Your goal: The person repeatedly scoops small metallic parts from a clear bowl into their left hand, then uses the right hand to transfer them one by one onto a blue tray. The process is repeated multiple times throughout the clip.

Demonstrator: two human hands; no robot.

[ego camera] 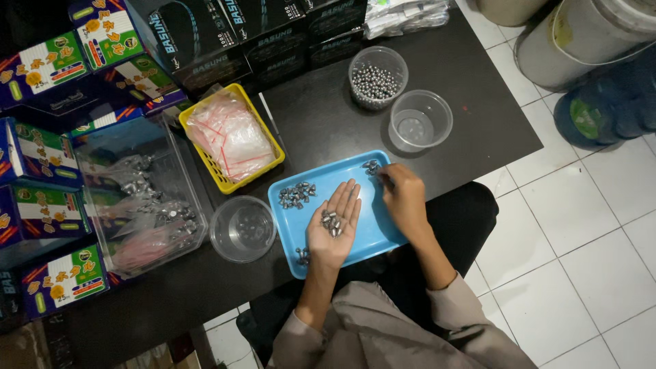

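Note:
A blue tray (372, 236) lies on the black table in front of me. My left hand (335, 225) rests palm up over the tray with several small grey metal weights (331, 222) in the palm. My right hand (403, 198) reaches to the tray's far right corner, fingertips at a small cluster of weights (371, 165). Another pile of weights (296, 195) lies at the tray's far left, and a few more weights (301, 256) sit near its front left edge.
A clear cup of metal balls (375, 80) and a clear cup without contents (420, 121) stand beyond the tray. Another clear cup (242, 229) is left of it. A yellow basket of zip bags (231, 137), a clear bin of bagged weights (143, 198) and coloured boxes (48, 130) fill the left.

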